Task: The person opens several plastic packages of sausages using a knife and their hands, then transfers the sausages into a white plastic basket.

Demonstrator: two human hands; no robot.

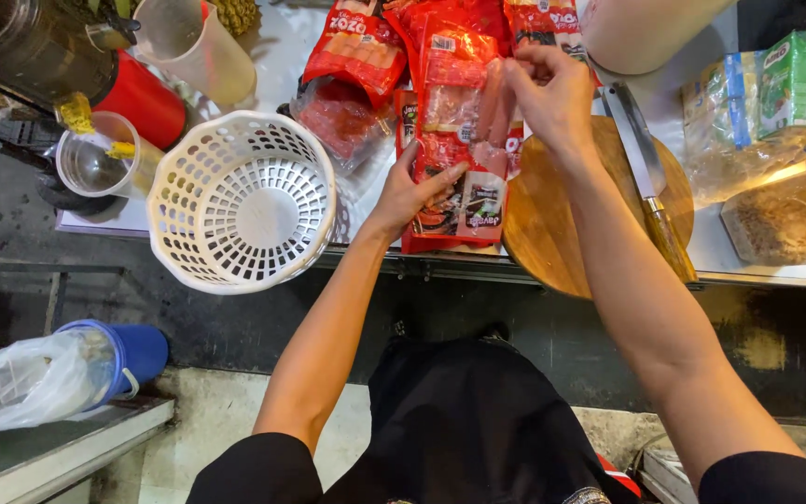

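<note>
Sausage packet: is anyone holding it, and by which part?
Yes. The left hand grips the red sausage packet at its lower left edge; the right hand pinches a sausage at the packet's upper right.

A white perforated plastic basket (242,201) overhangs the bench (748,266) edge. A steel knife with a wooden handle (647,177) lies across a round wooden cutting board (552,233).

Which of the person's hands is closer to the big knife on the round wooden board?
Right. The right hand is just left of the knife; the left hand is farther left, holding the red sausage packet.
</note>
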